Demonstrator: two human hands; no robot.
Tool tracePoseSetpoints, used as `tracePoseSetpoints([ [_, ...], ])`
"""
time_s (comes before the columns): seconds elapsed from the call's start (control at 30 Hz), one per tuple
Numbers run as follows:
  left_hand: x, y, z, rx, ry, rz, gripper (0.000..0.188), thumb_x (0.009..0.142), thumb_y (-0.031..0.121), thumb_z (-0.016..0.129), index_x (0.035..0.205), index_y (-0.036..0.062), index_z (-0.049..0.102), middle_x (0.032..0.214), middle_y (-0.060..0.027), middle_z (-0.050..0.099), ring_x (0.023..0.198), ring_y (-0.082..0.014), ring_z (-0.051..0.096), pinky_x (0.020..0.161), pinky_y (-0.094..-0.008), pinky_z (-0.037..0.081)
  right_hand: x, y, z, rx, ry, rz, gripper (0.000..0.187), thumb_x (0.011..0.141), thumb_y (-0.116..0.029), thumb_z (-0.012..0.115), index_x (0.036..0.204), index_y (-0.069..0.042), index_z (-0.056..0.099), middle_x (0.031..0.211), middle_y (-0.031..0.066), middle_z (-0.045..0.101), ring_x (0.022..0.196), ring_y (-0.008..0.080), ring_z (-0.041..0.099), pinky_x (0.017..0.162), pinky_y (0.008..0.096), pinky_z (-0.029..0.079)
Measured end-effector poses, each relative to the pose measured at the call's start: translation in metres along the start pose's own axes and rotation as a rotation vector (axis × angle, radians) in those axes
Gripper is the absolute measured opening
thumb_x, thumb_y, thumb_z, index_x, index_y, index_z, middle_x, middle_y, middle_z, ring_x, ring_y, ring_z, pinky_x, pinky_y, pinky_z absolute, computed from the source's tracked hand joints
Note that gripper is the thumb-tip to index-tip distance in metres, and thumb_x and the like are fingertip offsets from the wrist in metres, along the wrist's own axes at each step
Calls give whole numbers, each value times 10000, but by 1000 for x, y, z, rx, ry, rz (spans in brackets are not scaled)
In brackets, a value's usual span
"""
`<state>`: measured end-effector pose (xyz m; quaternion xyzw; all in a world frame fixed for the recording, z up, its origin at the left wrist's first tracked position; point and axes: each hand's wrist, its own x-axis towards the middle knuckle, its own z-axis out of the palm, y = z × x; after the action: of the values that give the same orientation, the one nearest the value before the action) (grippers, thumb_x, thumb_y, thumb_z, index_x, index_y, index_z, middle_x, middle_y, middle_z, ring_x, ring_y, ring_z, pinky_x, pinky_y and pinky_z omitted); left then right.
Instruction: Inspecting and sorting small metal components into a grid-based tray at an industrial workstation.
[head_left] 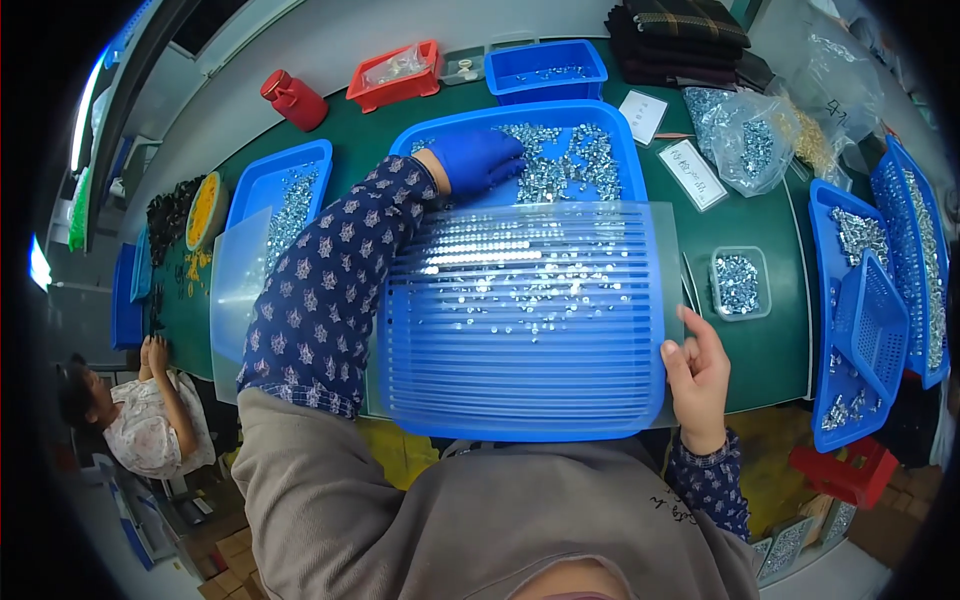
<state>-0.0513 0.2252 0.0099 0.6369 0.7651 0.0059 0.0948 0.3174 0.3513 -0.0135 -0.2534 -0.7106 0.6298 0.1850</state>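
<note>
A large blue tray [520, 425] stands in front of me, with many small shiny metal parts [580, 165] spread over its far half. Across its nearer part lies a clear ribbed plastic sheet [520, 375], and more parts show through it. My left hand [476, 162], in a blue glove, is at the tray's far left among the parts. Its fingers are curled down, and their tips and anything in them are hidden. At the sheet's right edge is my bare right hand [700, 375], thumb and index finger apart, with nothing seen between them.
To the right are tweezers [690, 285], a small clear tub [740, 283] of parts and blue trays [835, 430]. A second blue tray [318, 165] of parts stands left, under another clear sheet [235, 265]. Behind are a blue bin [545, 92] and red jug [295, 98]. A person [150, 425] sits far left.
</note>
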Motion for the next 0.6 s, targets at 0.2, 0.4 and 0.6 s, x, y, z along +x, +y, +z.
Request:
tracePoseSetpoints([
  [0.2, -27, 37, -30, -192, 323, 0, 193, 909, 231, 528, 987, 59, 563, 882, -149, 604, 778, -323, 589, 681, -376, 482, 6, 1, 0, 5, -17, -9, 396, 867, -64, 591, 1224, 60, 473, 587, -71, 393, 516, -1, 342, 464, 171, 258],
  [0.4, -75, 129, -11, -179, 174, 87, 173, 863, 221, 583, 972, 90, 552, 808, -127, 573, 723, -317, 591, 616, -393, 496, 8, 6, 1, 40, -10, -15, 393, 864, -68, 598, 1216, 59, 479, 570, -61, 404, 510, 5, 347, 461, 180, 268],
  [0.6, -78, 152, 3, -137, 249, 17, 339, 839, 294, 613, 1107, 93, 555, 1007, -130, 551, 867, -310, 572, 685, -379, 506, 10, 10, -1, 17, -21, -28, 407, 875, -84, 593, 1239, 51, 472, 585, -70, 417, 519, 1, 368, 462, 171, 273],
])
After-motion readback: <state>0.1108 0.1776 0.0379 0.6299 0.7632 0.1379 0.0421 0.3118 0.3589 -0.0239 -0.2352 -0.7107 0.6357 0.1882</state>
